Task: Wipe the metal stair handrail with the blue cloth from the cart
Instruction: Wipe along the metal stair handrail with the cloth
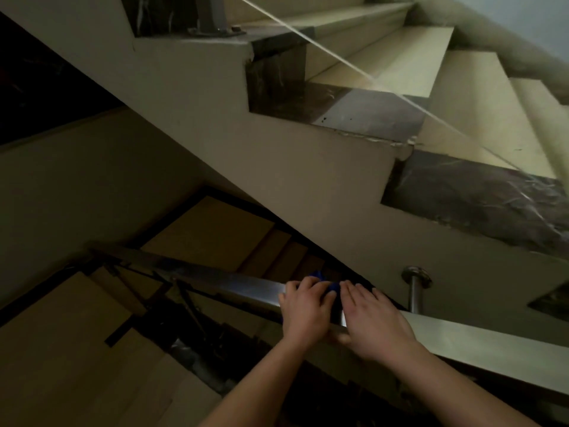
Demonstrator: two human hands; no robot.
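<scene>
- The person stands on a dim stairwell, leaning over the metal handrail [234, 285], which runs from lower right up toward the left across the bottom of the view.
- Both hands sit on top of the rail, close together, near a round metal post [415, 291] that stands just behind it.
- The left hand [306, 309] is curled over the rail with its fingers bent down on the blue cloth [329, 288]; it appears to press or hold the cloth against the metal.
- Only a small patch of cloth shows, poking out between and just beyond the two hands, on the far side of the rail.
- The right hand [374, 322] lies flatter, fingers stretched almost straight and together, palm down on the rail; whether it grips any of the cloth I cannot tell, since its underside is hidden.
- The cloth is already off the cart and on the rail, so the fetching is done; no cart is in sight.
- I judge the wiping to be under way, but the light is too poor to show which stretch is clean.
- A long run of rail toward the left, and the part to the right, may both need passes.
</scene>
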